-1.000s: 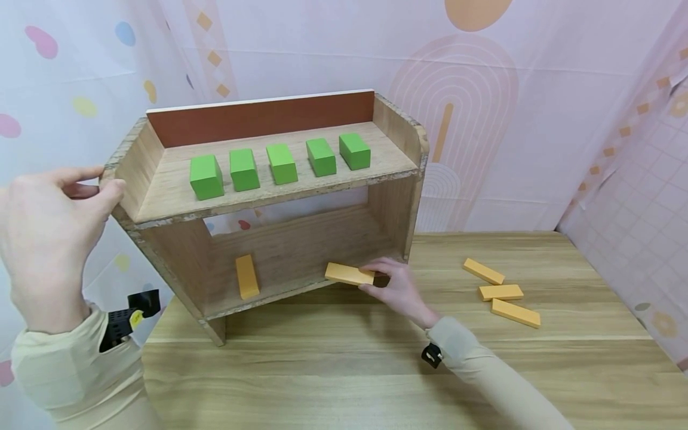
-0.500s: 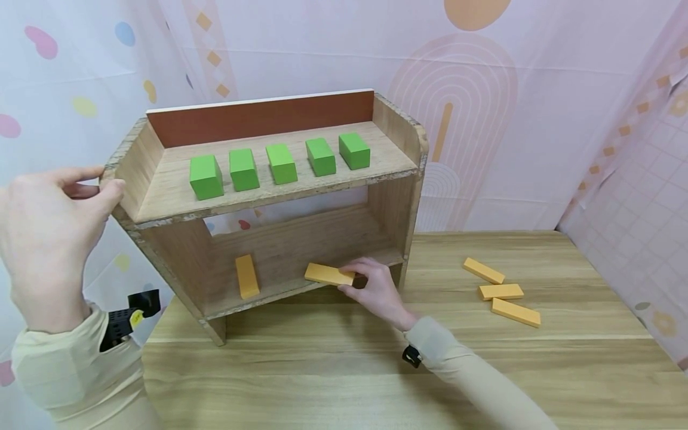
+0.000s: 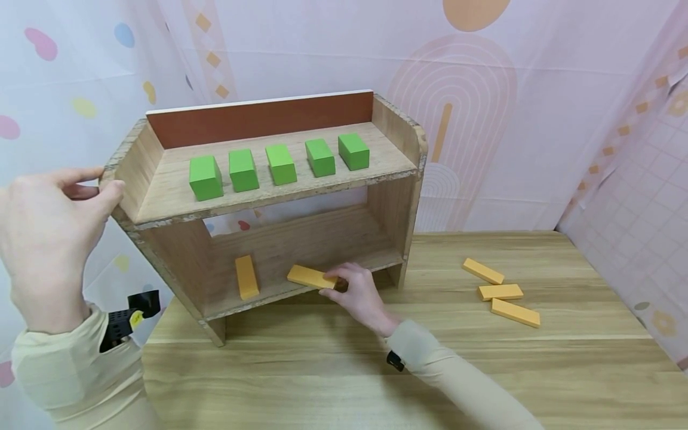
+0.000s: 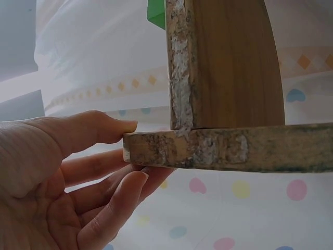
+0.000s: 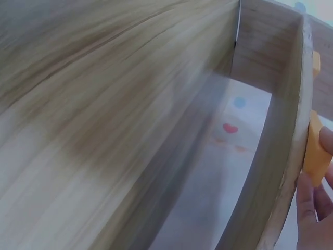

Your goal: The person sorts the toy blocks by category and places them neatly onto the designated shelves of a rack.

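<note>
My left hand pinches the upper left side edge of a small wooden shelf; in the left wrist view the thumb lies on one face of the board and fingers on the other. With my right hand I pinch the right end of an orange block at the front edge of the lower shelf. The right wrist view shows that same orange block between thumb and fingers. To its left, another orange block lies on the lower shelf, pointing front to back.
Several green blocks stand in a row on the top shelf. Three loose orange blocks lie on the wooden table right of the shelf. A patterned cloth hangs behind and at the sides.
My right hand has moved left along the lower shelf's front edge, carrying the orange block toward the one lying there. The left hand has stayed on the shelf's side.
</note>
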A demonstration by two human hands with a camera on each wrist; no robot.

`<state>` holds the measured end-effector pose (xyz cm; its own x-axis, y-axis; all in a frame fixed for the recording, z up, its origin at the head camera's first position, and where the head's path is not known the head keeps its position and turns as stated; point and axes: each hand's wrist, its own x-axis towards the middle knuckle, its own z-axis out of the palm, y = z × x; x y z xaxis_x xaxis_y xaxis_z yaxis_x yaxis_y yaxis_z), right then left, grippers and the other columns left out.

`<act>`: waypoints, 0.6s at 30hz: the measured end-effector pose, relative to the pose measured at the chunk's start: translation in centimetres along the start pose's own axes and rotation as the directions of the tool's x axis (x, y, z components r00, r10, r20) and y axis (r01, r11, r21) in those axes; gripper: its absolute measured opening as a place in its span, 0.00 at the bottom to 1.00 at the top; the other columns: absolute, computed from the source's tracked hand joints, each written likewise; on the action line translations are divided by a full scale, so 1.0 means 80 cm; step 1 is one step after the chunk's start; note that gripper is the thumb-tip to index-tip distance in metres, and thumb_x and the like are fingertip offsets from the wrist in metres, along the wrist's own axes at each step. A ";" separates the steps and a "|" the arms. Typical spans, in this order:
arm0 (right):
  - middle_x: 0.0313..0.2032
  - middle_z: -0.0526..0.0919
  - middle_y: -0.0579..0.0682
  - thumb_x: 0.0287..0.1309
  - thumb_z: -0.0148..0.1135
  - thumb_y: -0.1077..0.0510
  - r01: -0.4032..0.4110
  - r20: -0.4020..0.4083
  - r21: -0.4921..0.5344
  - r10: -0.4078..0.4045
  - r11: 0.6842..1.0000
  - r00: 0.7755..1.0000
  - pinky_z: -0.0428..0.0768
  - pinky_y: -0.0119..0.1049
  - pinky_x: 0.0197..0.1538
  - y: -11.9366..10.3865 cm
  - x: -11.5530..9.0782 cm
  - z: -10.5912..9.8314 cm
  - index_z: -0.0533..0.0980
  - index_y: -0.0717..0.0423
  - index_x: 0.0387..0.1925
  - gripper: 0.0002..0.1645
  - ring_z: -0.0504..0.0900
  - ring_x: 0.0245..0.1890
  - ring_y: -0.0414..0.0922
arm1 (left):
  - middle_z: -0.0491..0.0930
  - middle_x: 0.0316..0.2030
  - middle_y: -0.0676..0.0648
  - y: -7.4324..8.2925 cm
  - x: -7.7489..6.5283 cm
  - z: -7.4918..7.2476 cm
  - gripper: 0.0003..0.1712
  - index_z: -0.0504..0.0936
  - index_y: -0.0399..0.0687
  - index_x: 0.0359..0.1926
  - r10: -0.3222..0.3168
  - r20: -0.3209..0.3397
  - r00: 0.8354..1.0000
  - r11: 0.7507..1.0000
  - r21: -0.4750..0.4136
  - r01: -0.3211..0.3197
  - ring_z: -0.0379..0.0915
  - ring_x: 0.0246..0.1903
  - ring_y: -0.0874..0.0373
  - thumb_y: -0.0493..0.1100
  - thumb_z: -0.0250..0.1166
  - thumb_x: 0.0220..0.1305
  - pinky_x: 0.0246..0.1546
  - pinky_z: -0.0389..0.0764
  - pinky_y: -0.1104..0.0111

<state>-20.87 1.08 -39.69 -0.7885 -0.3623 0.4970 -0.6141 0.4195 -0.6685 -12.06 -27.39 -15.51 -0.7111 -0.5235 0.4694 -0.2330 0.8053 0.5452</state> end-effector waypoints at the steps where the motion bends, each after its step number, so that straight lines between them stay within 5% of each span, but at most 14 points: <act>1: 0.41 0.85 0.55 0.47 0.71 0.60 -0.006 0.001 0.006 0.006 1.000 1.000 0.79 0.22 0.36 -0.001 0.000 0.001 0.82 0.61 0.40 0.16 0.82 0.33 0.42 | 0.46 0.06 0.89 0.000 0.000 0.000 0.27 0.79 0.47 0.55 0.003 -0.001 1.000 1.000 -0.003 -0.003 0.46 0.13 0.89 0.53 0.52 0.59 0.15 0.54 0.80; 18: 0.49 0.80 0.59 0.53 0.61 0.67 -0.074 0.146 0.070 0.064 0.995 0.987 0.80 0.23 0.37 -0.025 -0.005 0.006 0.78 0.67 0.50 0.21 0.86 0.40 0.48 | 0.48 0.06 0.88 0.000 0.001 0.000 0.27 0.79 0.46 0.55 -0.006 0.012 1.000 1.000 -0.023 0.006 0.47 0.13 0.90 0.53 0.53 0.58 0.14 0.55 0.81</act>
<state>-19.29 -0.06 -38.80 -0.8126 -0.4524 0.3675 -0.5499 0.3861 -0.7406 -12.13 -27.38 -15.47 -0.7174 -0.5252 0.4577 -0.2223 0.7953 0.5641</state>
